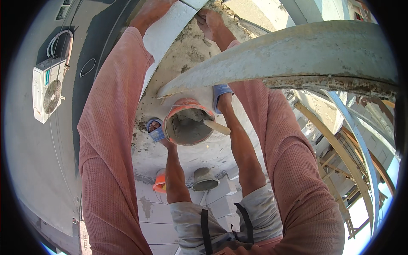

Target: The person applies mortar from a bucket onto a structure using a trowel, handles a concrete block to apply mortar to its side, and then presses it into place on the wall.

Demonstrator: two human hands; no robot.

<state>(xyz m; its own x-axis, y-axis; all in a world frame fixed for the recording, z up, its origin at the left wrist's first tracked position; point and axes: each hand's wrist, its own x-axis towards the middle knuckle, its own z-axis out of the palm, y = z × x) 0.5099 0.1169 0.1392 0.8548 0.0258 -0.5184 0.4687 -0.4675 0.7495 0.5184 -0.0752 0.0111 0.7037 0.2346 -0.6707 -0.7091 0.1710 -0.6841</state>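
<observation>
Both my arms reach forward to a pale flat-faced block in the wall's top course, close to a thin joint line. My left hand grips its outer side; the fingertips are cut off by the picture's upper edge. On the inner side my right hand holds the block's edge with bent fingers. Below my hands, between my feet, stands an orange-red bucket of wet grey mortar. A tool with a pale wooden handle leans in it, its head partly sunk in the mortar.
A curved, weathered beam crosses close over my right forearm. A small orange bucket and a grey mortar-stained bucket stand behind my feet. Left of the wall is a drop beside a grey building with an air-conditioner unit. Timber framing lies right.
</observation>
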